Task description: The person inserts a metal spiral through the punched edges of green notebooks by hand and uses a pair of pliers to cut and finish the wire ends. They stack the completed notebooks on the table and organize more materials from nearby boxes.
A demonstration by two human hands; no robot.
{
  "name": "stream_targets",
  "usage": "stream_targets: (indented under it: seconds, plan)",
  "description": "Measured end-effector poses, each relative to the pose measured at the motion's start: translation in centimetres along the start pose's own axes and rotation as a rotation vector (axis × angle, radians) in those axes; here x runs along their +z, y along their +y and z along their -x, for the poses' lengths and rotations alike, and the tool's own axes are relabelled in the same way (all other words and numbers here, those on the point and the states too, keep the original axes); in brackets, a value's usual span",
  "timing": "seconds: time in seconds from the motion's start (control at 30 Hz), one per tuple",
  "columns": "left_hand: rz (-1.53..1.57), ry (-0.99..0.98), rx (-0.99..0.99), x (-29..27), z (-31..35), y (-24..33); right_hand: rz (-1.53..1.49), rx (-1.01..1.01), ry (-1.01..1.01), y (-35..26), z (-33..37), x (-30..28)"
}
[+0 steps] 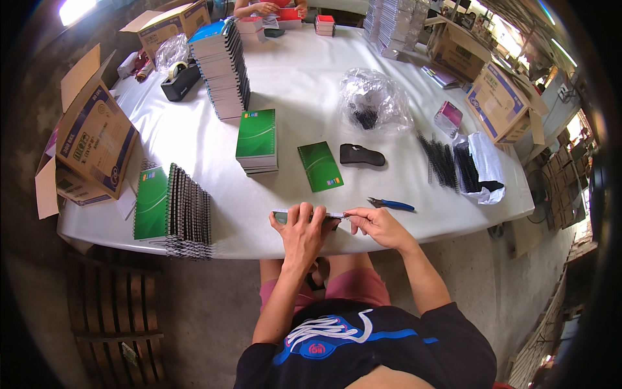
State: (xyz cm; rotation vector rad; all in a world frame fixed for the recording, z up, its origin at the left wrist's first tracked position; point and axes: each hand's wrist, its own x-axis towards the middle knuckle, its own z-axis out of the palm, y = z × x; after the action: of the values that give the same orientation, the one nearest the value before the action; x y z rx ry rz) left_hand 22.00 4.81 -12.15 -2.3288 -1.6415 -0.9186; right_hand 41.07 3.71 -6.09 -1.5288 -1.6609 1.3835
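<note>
At the table's near edge my left hand (301,230) is closed over a thin notebook (280,217), whose green cover shows at the left of my fingers. My right hand (381,227) pinches at the notebook's right end; what lies between its fingertips is too small to make out. Just beyond my right hand lies a pair of blue-handled cutting pliers (394,205). Past the notebook a green notebook cover (320,166) with a row of punched holes lies flat, beside a black case-like object (362,155). A stack of green notebooks (258,139) stands farther left.
Spiral-bound notebooks (172,207) are piled at the near left, and a tall stack (221,68) rises behind. Black coils (447,162) lie at right, near a clear plastic bag (376,97). Cartons (97,136) stand along the sides. Another person's hands (265,8) are at the far edge.
</note>
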Motion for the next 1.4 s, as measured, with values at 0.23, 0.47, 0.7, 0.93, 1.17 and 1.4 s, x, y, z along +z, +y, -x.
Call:
stream_targets:
  seconds: [0.23, 0.47, 0.7, 0.93, 1.17, 1.4]
  plan:
    - [0.062, -0.050, -0.017, -0.9, -0.5, 0.4, 0.306, -0.624, 0.359, 1.1, -0.9, 0.5]
    - [0.083, 0.003, 0.006, -0.7, -0.2, 0.1, 0.115, -0.241, 0.078, -1.0, -0.4, 0.0]
    - [0.094, 0.023, 0.001, -0.8, -0.3, 0.0, 0.612, -0.588, 0.406, 0.7, -1.0, 2.5]
    - [0.060, 0.016, -0.012, -0.3, -0.3, -0.2, 0.844, -0.555, 0.361, -1.7, -0.2, 2.5]
    - [0.100, -0.038, -0.024, -0.7, -0.3, 0.1, 0.831, -0.483, 0.369, 0.0, -1.2, 2.9]
    - [0.168, 0.002, 0.049, -0.4, -0.2, -1.3, 0.367, -0.390, 0.036, 2.2, -3.0, -1.3]
